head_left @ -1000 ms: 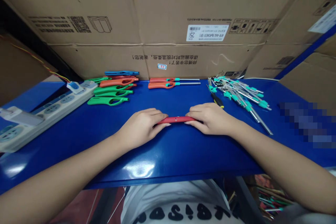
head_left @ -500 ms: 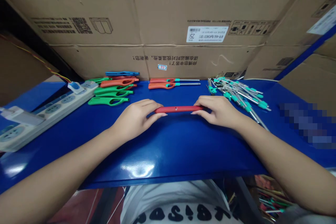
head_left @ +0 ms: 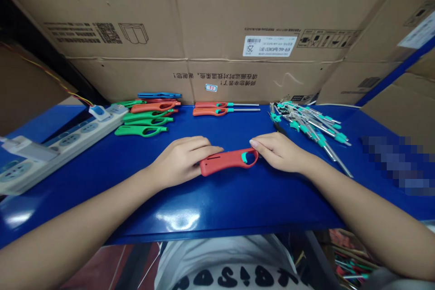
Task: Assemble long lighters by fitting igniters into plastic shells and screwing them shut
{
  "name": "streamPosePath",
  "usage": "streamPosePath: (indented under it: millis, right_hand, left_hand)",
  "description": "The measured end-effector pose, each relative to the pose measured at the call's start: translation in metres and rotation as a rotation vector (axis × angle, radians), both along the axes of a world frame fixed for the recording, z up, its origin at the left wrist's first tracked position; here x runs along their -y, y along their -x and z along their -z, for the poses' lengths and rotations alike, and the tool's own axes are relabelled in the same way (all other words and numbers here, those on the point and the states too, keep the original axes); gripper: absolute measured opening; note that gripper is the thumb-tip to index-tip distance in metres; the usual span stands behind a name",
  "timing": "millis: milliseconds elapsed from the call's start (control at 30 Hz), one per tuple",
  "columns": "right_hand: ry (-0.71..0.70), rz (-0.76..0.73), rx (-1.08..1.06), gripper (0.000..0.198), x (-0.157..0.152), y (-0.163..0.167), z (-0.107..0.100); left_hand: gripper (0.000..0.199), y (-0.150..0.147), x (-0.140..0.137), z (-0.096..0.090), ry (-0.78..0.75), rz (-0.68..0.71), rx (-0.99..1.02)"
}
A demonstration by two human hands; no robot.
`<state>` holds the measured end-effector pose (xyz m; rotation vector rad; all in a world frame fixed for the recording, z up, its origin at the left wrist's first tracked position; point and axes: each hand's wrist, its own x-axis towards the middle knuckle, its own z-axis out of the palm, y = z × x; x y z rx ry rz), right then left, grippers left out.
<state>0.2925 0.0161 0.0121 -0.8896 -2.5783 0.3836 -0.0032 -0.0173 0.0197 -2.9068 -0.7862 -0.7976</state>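
Observation:
A red lighter handle (head_left: 224,161) is held level above the table between my two hands, its flat side facing me. A teal trigger (head_left: 244,157) shows inside its finger loop. My left hand (head_left: 183,158) is closed on the slotted broad end, thumb hidden behind or below it. At the loop end, my right hand (head_left: 282,152) pinches the handle with the thumb on top; its other fingers are mostly hidden. Whether a metal tube sticks out on that side cannot be seen. Beyond my hands, two orange-red lighters with metal tubes (head_left: 212,111) lie side by side.
Green, orange and blue handles (head_left: 146,130) lie at the back left, beside a white power strip (head_left: 78,138) with plugs. Several metal tubes with teal parts (head_left: 316,127) are heaped back right. An upright cardboard sheet (head_left: 210,18) backs the blue table (head_left: 217,208).
The red lighter handle has turned from its narrow edge to its flat side, showing the teal trigger. Both hands have come slightly nearer to me, still holding it.

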Motion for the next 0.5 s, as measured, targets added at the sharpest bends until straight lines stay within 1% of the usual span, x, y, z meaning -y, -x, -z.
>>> streamPosePath:
  millis: [100,200,233,300,333,400,500]
  right_hand:
    - [0.096,0.007,0.000,0.050,0.000,0.002,0.002]
    - [0.104,-0.032,-0.043,0.049,0.000,0.004,0.002]
    - [0.098,-0.054,-0.071,0.045,0.001,0.005,0.002]
    - [0.087,-0.103,-0.134,0.028,0.003,0.007,0.002]
    - [0.075,-0.128,-0.168,0.024,0.005,0.008,0.002]
    - [0.019,-0.169,-0.243,0.025,0.007,0.010,0.003]
    - [-0.093,-0.191,-0.309,0.013,0.010,0.015,0.005]
  left_hand:
    - [0.037,-0.002,0.003,0.000,-0.085,0.023,-0.005]
    - [0.036,-0.003,0.005,0.002,-0.119,0.029,0.007]
    - [0.035,-0.003,0.005,0.003,-0.116,0.025,0.018]
    - [0.034,-0.002,0.004,0.005,-0.098,0.012,0.036]
    - [0.033,-0.002,0.003,0.005,-0.086,0.003,0.045]
    - [0.033,-0.003,0.003,0.007,-0.047,-0.008,0.066]
    - [0.033,-0.005,0.003,0.010,0.042,-0.022,0.110]
